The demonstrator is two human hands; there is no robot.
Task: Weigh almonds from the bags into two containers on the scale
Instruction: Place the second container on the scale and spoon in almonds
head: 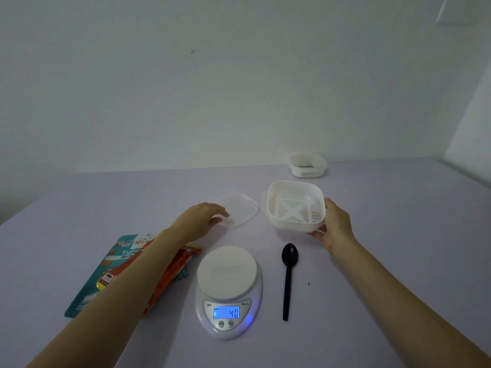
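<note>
A white kitchen scale (228, 290) sits near the table's front middle, its platform bare and its lit display reading 40 with a minus bar. My right hand (335, 224) grips the right side of an empty white slotted container (295, 205), tilted toward me above the table. My left hand (204, 219) rests on the near edge of a clear lid (239, 209) lying flat. Teal and orange almond bags (125, 269) lie under my left forearm. A second white container (307, 165) with something dark inside stands far back.
A black plastic spoon (288, 277) lies to the right of the scale, bowl pointing away from me. The lilac table (385, 301) ends at a white wall behind. A small dark speck (308, 283) lies right of the spoon.
</note>
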